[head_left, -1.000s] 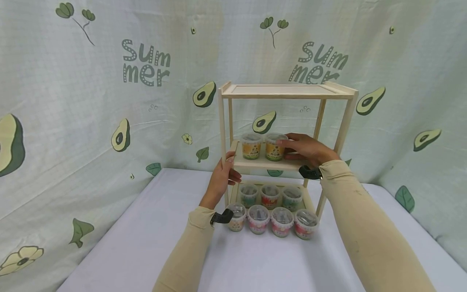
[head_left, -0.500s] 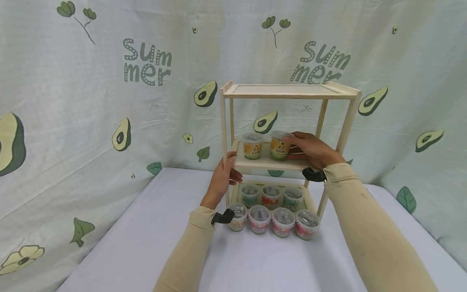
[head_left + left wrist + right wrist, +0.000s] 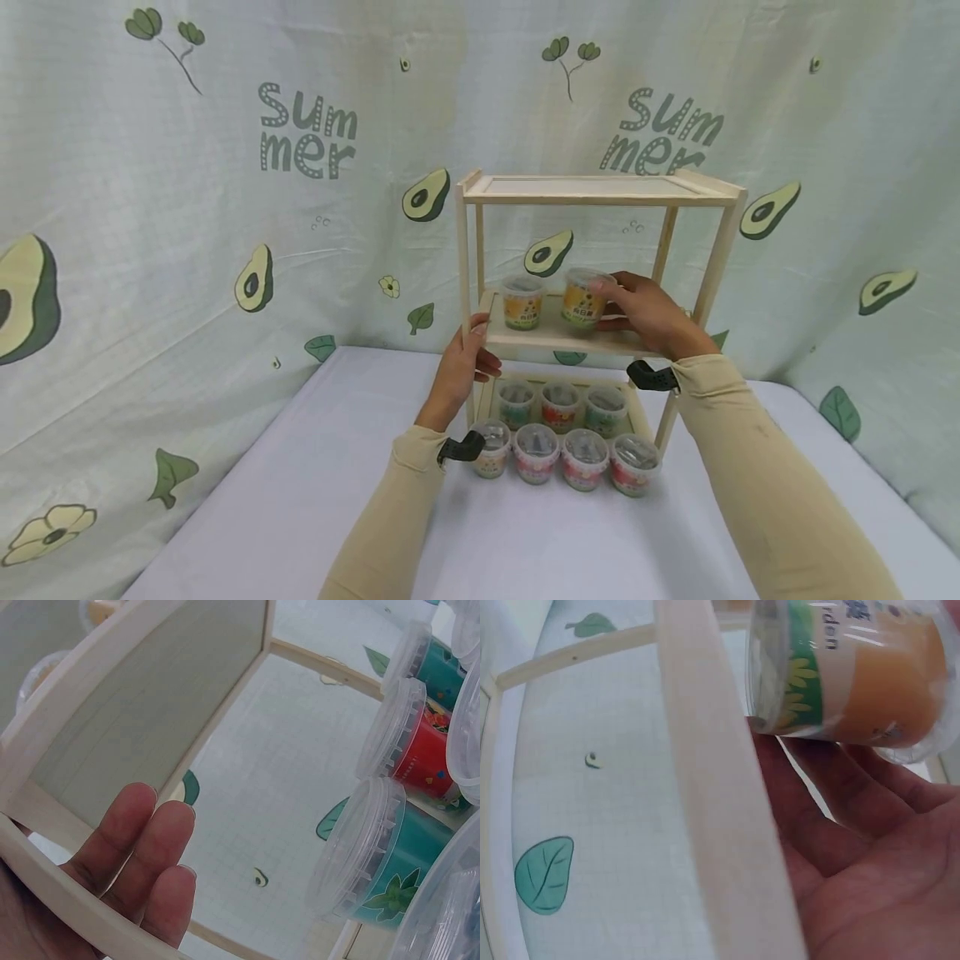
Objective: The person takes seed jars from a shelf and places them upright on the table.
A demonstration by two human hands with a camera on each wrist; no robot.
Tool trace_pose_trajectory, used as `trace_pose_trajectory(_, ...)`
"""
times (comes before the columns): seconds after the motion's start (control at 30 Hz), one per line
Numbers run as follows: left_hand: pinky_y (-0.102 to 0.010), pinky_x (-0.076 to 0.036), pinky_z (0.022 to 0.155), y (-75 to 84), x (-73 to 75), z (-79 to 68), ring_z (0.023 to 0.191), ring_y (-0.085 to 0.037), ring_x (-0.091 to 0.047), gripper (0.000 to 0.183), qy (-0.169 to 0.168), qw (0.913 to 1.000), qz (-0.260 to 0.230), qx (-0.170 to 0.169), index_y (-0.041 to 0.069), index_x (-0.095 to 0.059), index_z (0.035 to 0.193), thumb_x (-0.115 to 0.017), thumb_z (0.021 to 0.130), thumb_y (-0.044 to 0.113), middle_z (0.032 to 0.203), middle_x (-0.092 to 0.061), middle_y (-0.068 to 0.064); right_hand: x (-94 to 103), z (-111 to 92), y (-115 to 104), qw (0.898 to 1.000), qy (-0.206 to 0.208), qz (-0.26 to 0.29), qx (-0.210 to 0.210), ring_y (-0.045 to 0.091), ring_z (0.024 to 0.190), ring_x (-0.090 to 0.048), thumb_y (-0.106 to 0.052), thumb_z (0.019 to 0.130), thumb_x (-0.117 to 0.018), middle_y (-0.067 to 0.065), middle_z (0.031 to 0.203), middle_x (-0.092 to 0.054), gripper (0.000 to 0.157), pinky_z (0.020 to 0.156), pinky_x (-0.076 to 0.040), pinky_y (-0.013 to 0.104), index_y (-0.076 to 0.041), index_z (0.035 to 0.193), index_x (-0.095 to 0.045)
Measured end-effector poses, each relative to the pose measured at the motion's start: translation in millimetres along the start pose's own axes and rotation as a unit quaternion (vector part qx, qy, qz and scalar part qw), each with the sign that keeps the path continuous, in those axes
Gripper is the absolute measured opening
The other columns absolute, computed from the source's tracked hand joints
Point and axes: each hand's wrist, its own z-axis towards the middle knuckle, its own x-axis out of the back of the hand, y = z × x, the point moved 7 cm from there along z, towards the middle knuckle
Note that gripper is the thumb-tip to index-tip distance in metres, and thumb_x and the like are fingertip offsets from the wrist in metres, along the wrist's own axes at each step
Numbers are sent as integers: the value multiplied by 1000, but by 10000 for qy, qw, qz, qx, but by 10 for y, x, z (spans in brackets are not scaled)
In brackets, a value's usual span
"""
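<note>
The right hand [image 3: 648, 315] reaches in over the wooden rack's [image 3: 600, 200] middle shelf, fingers and thumb bent around a lidded plastic cup [image 3: 583, 304] with an orange-and-green label. The left hand [image 3: 453, 371] is partly curled around the rack's left front post, its fingertips past the wood. The held cup's label carries Chinese characters, and the letters "rden" can be read from the right wrist. Its lid points up, its long axis near upright with the top leaning slightly towards the rack's right side; whether its base touches the shelf, I cannot tell. A matching cup [image 3: 522, 304] stands nearer the rack's left side. Behind the rack, printed cloth [image 3: 187, 275] reads "summer".
</note>
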Motion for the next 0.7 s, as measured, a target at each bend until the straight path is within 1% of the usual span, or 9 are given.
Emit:
trace_pose_trajectory(0.03,-37,-51,64,50,-3,-20,76,-44,-69,49,-47,10000,-20,26,21,-43,151,-37,109,44,84,-68,-22,0,-21,-8,10000,33,-36,38,28,122,-54,-52,100,-57,22,140,-43,76,97,-50,38,4,147,-34)
trace_pose_trajectory(0.13,-37,-51,64,54,-1,-14,80,-49,-67,49,-58,10000,-34,19,21,-42,151,-37,109,45,86,-68,-25,12,-94,-34,9997,156,-105,153,27,124,-51,-53,100,-54,22,139,-44,76,94,-51,32,4,147,-34)
trace_pose_trajectory(0.2,-37,-51,64,55,8,-10,79,-47,-68,49,-46,10000,-33,31,21,-43,151,-37,108,46,86,-68,-25,27,-151,-47,9994,244,-46,226,25,123,-52,-52,101,-53,21,138,-45,76,91,-52,28,4,148,-32)
trace_pose_trajectory(0.3,-34,-50,62,20,16,24,74,-37,-70,49,35,10000,-33,-20,24,-45,149,-38,107,49,83,-68,-19,71,-238,-68,9982,435,184,360,19,117,-55,-50,102,-53,17,134,-46,74,88,-51,23,4,147,-31)
trace_pose_trajectory(0.37,-34,-50,62,27,10,33,72,-34,-71,50,22,10000,-53,-36,24,-45,149,-39,107,49,82,-68,-18,100,-300,-86,9967,555,345,481,16,113,-57,-48,102,-53,14,130,-48,70,87,-51,21,3,144,-33)
trace_pose_trajectory(0.47,-34,-50,62,22,-1,33,72,-34,-70,49,-4,10000,-62,-20,24,-45,149,-39,107,49,82,-68,-18,121,-386,-90,9942,640,606,620,15,111,-57,-45,103,-53,11,126,-48,61,86,-50,20,0,139,-36)
trace_pose_trajectory(0.57,-34,-50,62,6,-1,17,73,-37,-70,49,16,10000,-35,23,24,-44,150,-39,108,47,81,-69,-17,122,-446,-73,9927,662,731,697,17,111,-56,-44,103,-54,11,125,-49,53,85,-50,20,-4,135,-40)
trace_pose_trajectory(0.7,-33,-50,61,1,-6,3,75,-42,-69,47,46,10000,8,15,24,-44,149,-38,108,45,80,-68,-15,141,-507,-28,9919,802,661,726,17,111,-56,-45,103,-54,12,124,-49,48,86,-49,19,-8,130,-42)
